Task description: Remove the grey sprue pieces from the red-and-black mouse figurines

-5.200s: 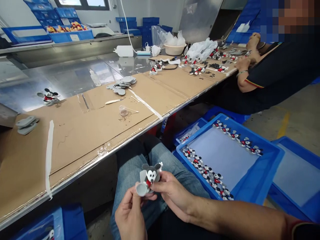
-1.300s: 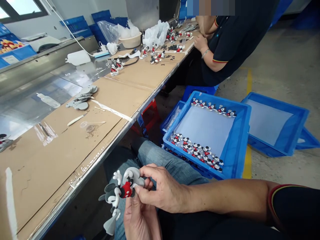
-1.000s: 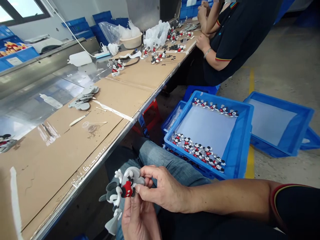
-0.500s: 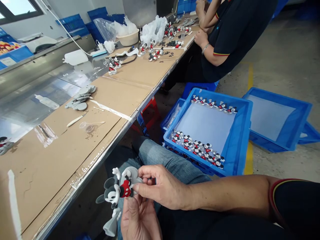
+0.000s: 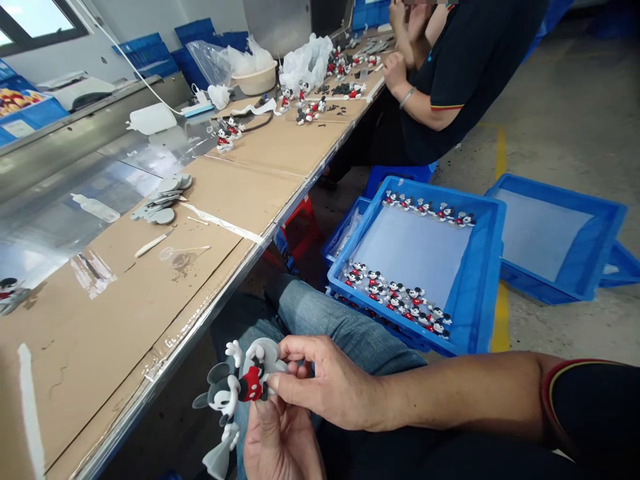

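A Mickey Mouse figurine with red shorts lies sideways above my lap, its head to the left. My right hand pinches its lower end, by the feet and the pale grey base, between thumb and fingers. From below, my left hand grips the body, the thumb against the red shorts. One white arm of the figurine ends in a white cone-shaped piece that hangs down near the left wrist. The base is partly covered by my right fingers.
On the cardboard-topped bench lie grey discs, a craft knife, a cotton swab and a squeeze bottle. A blue tray with rows of figurines stands right of my knees. A co-worker sits farther along.
The figurine stays in both hands and has shifted very slightly, its cone-shaped piece a little lower and to the left. The co-worker's hands have moved up and apart.
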`<state>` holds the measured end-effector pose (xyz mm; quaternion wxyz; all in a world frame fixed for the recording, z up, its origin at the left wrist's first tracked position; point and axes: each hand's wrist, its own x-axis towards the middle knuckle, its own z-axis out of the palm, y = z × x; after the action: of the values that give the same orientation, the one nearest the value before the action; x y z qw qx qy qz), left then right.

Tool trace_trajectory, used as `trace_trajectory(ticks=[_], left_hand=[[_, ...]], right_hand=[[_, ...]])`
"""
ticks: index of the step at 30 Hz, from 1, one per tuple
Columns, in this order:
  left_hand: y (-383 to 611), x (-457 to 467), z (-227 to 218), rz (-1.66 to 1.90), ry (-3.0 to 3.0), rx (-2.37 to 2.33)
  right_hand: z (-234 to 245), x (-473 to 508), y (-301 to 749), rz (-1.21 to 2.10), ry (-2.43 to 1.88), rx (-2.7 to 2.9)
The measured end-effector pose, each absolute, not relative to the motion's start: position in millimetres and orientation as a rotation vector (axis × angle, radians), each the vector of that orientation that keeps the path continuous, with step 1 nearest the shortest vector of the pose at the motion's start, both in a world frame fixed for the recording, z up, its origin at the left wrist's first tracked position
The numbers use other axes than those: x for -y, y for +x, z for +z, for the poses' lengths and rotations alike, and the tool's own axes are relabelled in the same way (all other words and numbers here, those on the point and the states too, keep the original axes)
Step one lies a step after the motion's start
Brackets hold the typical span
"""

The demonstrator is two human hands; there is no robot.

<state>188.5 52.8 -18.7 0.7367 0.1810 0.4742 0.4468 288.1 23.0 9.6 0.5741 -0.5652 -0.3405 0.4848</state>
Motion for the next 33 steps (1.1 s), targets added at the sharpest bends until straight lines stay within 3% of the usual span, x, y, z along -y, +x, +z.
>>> trace_trajectory(ticks=[33], left_hand=[[187.2, -54.5, -27.9, 1.1, 0.506, -1.024]], right_hand=[[2.5, -27.7, 285.9, 1.17, -1.22, 0.669]])
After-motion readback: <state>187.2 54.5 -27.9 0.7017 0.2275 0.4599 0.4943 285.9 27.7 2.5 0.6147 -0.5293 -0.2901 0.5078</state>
